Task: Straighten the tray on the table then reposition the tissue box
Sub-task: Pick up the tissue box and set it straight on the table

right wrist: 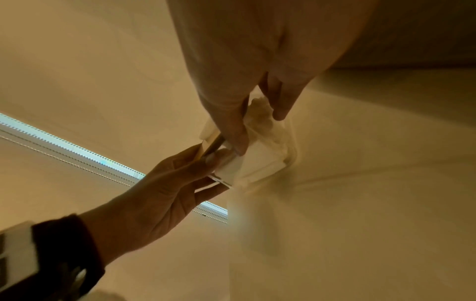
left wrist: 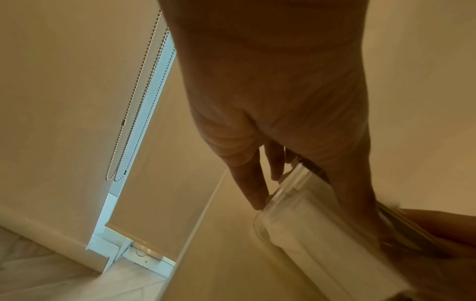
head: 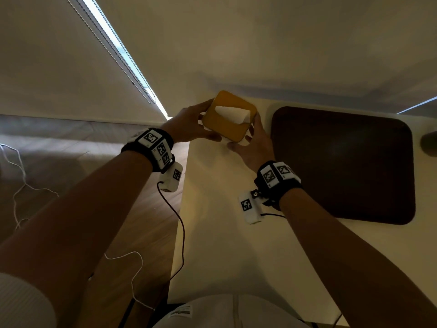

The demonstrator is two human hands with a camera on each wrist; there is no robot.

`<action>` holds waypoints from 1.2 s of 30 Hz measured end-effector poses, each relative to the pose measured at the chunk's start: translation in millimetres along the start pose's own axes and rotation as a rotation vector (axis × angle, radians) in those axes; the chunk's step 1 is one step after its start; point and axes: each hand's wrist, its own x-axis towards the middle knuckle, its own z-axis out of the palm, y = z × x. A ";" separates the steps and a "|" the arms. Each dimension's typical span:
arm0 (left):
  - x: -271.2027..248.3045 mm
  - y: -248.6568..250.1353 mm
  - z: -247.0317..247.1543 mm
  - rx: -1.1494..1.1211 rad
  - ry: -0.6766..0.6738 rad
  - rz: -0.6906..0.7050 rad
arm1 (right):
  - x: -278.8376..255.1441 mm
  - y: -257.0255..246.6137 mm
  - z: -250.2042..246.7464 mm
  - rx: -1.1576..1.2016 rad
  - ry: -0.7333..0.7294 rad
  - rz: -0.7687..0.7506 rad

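Note:
The tissue box (head: 228, 116) has a yellow lid, clear walls and a white tissue sticking out of its slot. It is at the far left corner of the cream table (head: 212, 221), turned diagonally. My left hand (head: 191, 124) grips its left side, thumb on the near edge. My right hand (head: 254, 143) grips its right near corner. In the left wrist view my fingers (left wrist: 252, 189) lie along the box's clear wall (left wrist: 309, 220). The right wrist view shows both hands on the box (right wrist: 260, 163). I cannot tell whether the box touches the table. The dark brown tray (head: 343, 166) lies to the right.
A dark rounded object (head: 429, 143) sits at the table's right edge, past the tray. The table's left edge drops to a wooden floor with cables (head: 175, 221). A window blind with a bead chain (head: 113, 48) hangs on the wall beyond the corner.

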 end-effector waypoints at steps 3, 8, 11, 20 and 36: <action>-3.6 1.0 10.5 0.003 0.067 0.026 | 5.0 -1.2 -12.7 -0.010 -0.014 -0.070; -6.7 3.0 25.5 -0.045 0.189 0.059 | 16.3 -5.5 -29.1 -0.080 -0.048 -0.090; -10.3 -1.2 33.2 -0.108 0.231 0.056 | 23.1 -4.3 -33.3 -0.097 -0.080 -0.086; -18.4 -11.6 34.2 -0.160 0.230 0.031 | 30.1 1.6 -25.6 -0.114 -0.119 -0.124; -27.5 -3.0 31.5 -0.165 0.182 0.017 | 17.3 -6.6 -30.9 -0.122 -0.078 -0.132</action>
